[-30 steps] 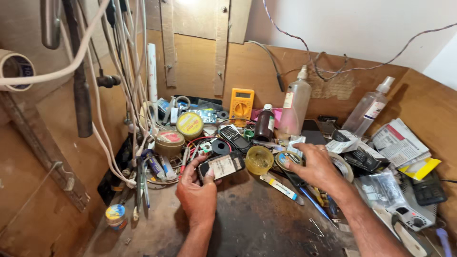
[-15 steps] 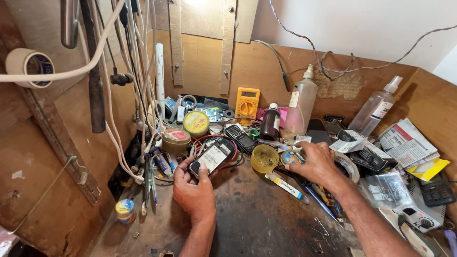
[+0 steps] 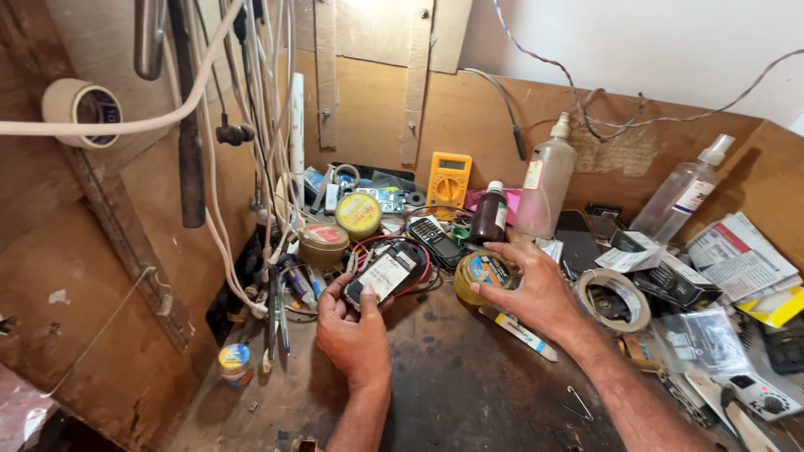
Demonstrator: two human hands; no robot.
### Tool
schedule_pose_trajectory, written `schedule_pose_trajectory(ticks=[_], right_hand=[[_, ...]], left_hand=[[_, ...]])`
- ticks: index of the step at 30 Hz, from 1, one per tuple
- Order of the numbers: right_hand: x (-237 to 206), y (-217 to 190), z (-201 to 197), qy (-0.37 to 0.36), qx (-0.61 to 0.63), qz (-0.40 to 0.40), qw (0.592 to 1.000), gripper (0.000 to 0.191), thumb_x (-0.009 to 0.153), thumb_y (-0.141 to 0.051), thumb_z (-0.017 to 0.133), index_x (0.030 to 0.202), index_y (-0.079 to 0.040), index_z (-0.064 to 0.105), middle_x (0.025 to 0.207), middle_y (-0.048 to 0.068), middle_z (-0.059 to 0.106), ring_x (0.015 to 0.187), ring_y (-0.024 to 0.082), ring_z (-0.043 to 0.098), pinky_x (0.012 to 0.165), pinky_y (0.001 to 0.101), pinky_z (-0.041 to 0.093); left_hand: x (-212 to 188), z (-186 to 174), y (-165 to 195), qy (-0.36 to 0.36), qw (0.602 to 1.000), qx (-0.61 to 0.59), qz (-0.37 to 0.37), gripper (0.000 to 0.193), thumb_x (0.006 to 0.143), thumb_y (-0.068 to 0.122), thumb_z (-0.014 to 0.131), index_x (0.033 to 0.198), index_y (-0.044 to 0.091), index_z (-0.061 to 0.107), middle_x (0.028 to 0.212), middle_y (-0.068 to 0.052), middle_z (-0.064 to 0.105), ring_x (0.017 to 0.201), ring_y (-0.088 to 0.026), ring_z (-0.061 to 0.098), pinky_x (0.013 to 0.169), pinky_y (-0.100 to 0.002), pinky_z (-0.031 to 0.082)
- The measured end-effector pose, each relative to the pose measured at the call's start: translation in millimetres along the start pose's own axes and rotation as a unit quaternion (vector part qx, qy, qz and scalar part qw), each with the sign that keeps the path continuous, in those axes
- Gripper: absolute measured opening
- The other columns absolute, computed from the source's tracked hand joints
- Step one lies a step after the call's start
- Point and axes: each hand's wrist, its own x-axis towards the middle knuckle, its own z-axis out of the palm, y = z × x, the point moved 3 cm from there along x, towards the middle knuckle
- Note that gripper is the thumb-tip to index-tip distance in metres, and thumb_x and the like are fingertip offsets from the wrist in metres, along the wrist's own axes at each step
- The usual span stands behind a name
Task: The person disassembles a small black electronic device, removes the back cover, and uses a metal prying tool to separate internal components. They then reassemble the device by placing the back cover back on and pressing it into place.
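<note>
Left hand [image 3: 353, 335] clamped on black phone [image 3: 385, 274], held tilted, pale back panel up, just above desk [image 3: 469, 393]. Right hand [image 3: 536, 289] curled around small yellow tin [image 3: 483, 274], fingers on its rim, tin resting on desk just right of phone. Red and black wires [image 3: 423, 255] looped behind phone. 2nd phone with keypad [image 3: 434, 238] lay behind tin. Yellow meter [image 3: 448, 178] stood well behind phone against back board. Tape roll [image 3: 615, 299] lay right of right hand.
</note>
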Motion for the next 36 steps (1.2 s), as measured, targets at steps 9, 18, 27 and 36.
schedule_pose_trajectory(ticks=[9,18,27,36], right_hand=[[-3,-11,5,-0.019,-0.015,-0.032,0.999,0.060,0.073,-0.038,0.082,0.127,-0.015,0.073,0.113,0.016,0.060,0.110,0.031,0.062,0.096,0.0426,0.048],[0,-18,12,-0.048,-0.020,-0.001,0.999,0.056,0.071,-0.037,0.084,0.122,-0.014,0.076,0.105,0.014,0.062,0.099,0.029,0.066,0.089,0.0405,0.052],[-2,-11,18,-0.038,-0.035,-0.032,0.998,0.059,0.070,-0.035,0.087,0.123,-0.012,0.076,0.110,0.019,0.060,0.103,0.034,0.064,0.090,0.0420,0.051],[-8,-14,18,0.025,0.008,-0.029,0.999,0.066,0.068,-0.028,0.088,0.129,-0.011,0.070,0.112,0.019,0.065,0.103,0.033,0.067,0.089,0.0411,0.053]], left_hand=[[-3,0,8,0.015,1.000,-0.015,0.008,0.034,0.091,-0.004,0.061,0.124,-0.005,0.057,0.111,-0.021,0.072,0.094,-0.023,0.075,0.069,-0.035,0.070],[-4,0,9,0.029,0.999,-0.034,0.009,0.032,0.091,-0.004,0.061,0.123,-0.005,0.057,0.110,-0.019,0.072,0.095,-0.022,0.075,0.072,-0.034,0.070],[-1,-5,-3,0.027,0.998,0.028,0.047,0.035,0.092,-0.006,0.063,0.127,-0.003,0.059,0.105,-0.022,0.074,0.089,-0.025,0.075,0.072,-0.033,0.064],[-2,-1,0,0.040,0.999,-0.008,0.011,0.034,0.089,-0.005,0.062,0.123,-0.004,0.059,0.109,-0.020,0.073,0.093,-0.024,0.077,0.069,-0.034,0.070]])
